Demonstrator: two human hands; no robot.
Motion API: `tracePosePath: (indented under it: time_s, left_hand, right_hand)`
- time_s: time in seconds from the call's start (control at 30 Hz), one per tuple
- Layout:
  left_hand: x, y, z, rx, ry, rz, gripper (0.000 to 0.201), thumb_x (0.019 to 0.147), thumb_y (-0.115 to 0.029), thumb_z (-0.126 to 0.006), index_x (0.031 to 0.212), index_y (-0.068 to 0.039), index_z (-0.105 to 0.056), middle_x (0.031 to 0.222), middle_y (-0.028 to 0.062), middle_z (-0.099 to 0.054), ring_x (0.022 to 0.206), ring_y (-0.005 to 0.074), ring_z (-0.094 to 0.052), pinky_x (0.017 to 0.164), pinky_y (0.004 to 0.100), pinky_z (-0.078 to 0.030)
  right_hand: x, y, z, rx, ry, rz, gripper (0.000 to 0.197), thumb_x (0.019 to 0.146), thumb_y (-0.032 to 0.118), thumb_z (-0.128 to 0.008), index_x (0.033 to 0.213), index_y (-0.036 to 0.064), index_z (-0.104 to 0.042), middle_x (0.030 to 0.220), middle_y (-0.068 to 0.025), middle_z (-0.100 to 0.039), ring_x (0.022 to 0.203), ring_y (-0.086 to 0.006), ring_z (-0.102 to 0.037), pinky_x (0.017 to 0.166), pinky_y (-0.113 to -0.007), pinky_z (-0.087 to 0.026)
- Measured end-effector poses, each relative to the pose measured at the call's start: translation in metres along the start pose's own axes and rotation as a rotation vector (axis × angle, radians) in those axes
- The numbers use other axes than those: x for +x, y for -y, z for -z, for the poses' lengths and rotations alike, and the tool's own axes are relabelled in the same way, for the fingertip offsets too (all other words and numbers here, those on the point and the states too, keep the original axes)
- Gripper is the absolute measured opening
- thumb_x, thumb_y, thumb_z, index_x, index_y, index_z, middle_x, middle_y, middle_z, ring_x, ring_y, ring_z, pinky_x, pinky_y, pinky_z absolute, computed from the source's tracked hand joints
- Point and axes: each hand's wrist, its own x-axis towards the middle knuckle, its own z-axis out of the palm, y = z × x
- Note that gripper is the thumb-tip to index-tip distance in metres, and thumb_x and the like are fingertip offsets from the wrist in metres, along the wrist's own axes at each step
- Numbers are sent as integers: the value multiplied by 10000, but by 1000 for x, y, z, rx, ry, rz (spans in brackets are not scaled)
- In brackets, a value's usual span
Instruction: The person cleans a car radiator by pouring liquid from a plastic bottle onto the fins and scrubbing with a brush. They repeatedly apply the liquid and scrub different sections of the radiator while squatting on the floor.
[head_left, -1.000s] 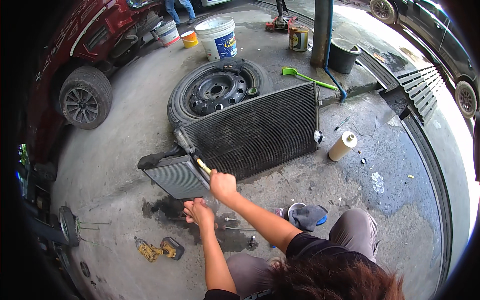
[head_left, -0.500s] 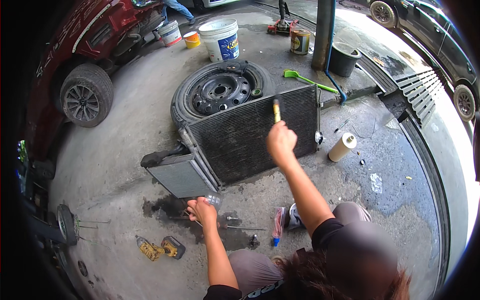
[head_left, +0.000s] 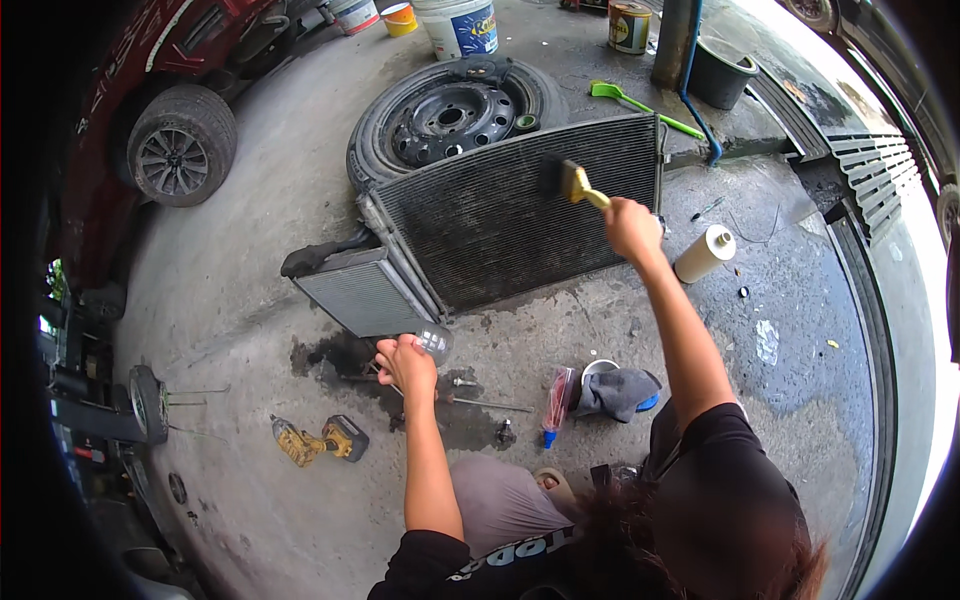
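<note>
My right hand [head_left: 634, 228] is closed around the yellow handle of a paintbrush [head_left: 590, 192]. Its dark, slightly blurred bristles are over the fins of a large black radiator [head_left: 480, 215], which leans against a wheel lying flat. A smaller silver-finned radiator core [head_left: 362, 290] stands at its left end. Just in front of that core, my left hand [head_left: 407, 365] is closed around a clear, rounded plastic container [head_left: 435, 343]; its contents cannot be made out.
Behind the radiator lies the tyre and steel wheel [head_left: 450, 115]. A cream bottle [head_left: 705, 253] stands to the right. A yellow cordless power tool [head_left: 320, 440], a clear bottle with a blue cap [head_left: 557, 405] and a grey cloth [head_left: 618, 392] lie nearer. A green-handled brush [head_left: 645, 108] rests beyond.
My right hand has moved right, and the paintbrush has swung from upright to slanting left. The left hand still holds the container. The view has shifted, bringing the grey cloth into sight.
</note>
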Motion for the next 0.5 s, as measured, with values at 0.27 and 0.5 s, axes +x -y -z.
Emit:
tracePosePath:
  time_s: [0.27,0.5]
  left_hand:
    - [-10,-64,-12,72,-78,-530,78,816,-125,-596,887,-100,-617,1014,78,-429,1040,268,-405,880,492,-273]
    - [-24,-102,-100,77,31,-864,41,799,-105,-590,833,-126,-582,977,61,-440,1008,250,-425,897,490,-274]
  right_hand:
    - [-7,-168,24,89,115,-149,289,880,263,-542,937,16,-679,847,-254,-649,835,-392,-641,749,-471,-490]
    - [-45,-204,20,-154,499,-1,243,820,219,-633,906,-5,-676,772,-209,-651,745,-318,-655,668,-433,-478]
